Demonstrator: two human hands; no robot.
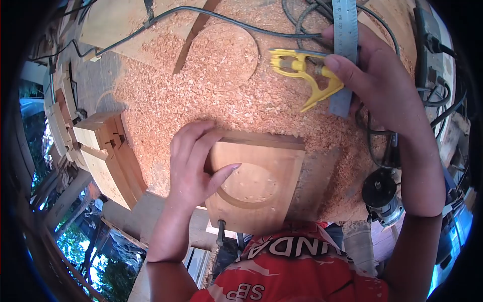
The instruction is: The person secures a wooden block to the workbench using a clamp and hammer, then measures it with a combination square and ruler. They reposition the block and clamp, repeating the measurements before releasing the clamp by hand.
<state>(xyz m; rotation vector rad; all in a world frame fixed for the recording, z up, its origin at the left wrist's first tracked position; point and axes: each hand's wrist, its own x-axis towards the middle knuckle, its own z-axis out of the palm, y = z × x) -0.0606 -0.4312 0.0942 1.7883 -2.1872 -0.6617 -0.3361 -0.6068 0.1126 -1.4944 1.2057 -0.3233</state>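
My right hand [375, 75] is closed around a combination square, its steel rule [345, 45] pointing away from me and its yellow head [307, 70] jutting left over the shavings. On the near edge of the bench lies a thick wooden block [287, 186] with a round recess [251, 183] cut into its face. My left hand [193, 161] grips the left side of this block, fingers over its far edge and thumb reaching over the recess. The square is apart from the block.
Wood shavings [201, 105] cover much of the bench. A round wooden disc [226, 55] lies beyond the block, among shavings. Stacked wood pieces [110, 156] stand at left. A black power cable [241, 22] crosses the back. A router-like power tool [382, 196] sits at right, near a power strip [427, 65].
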